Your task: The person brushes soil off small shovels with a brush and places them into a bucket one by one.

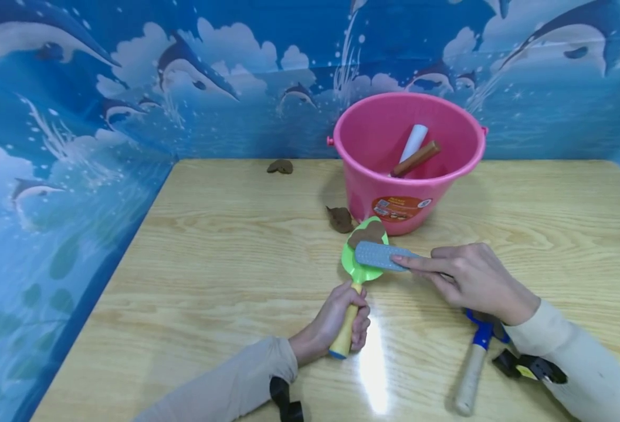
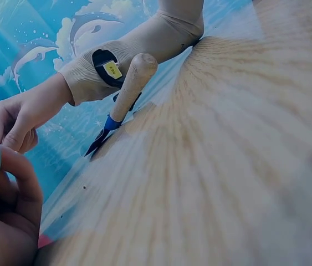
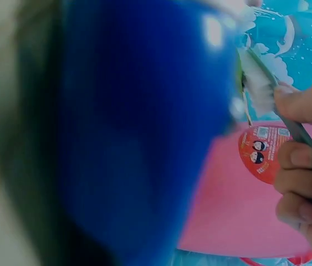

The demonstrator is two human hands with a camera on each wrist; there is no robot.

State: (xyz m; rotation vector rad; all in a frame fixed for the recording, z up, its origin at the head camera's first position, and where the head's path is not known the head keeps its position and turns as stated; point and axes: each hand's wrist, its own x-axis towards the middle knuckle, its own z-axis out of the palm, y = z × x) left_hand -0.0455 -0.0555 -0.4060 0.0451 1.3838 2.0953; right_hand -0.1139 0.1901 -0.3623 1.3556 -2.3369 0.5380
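My left hand (image 1: 336,319) grips the yellow handle (image 1: 344,331) of a small green shovel (image 1: 359,271). A flat brown lump (image 1: 368,233) lies on the shovel's blade. In my right hand (image 1: 473,281) is a grey-blue brush (image 1: 380,256), its index finger stretched along the brush's back. The brush head lies over the blade, just on the near side of the lump. White bristles (image 3: 260,83) show in the right wrist view, where fingers curl round the brush handle. The left wrist view catches only part of the left hand (image 2: 11,221).
A pink bucket (image 1: 359,196) stands behind the shovel, holding a white tube (image 1: 414,140) and a brown stick (image 1: 417,158). One brown lump (image 1: 340,219) lies beside the bucket, others (image 1: 280,166) at the table's back edge. A blue tool with a worn handle (image 1: 470,375) lies below the right wrist.
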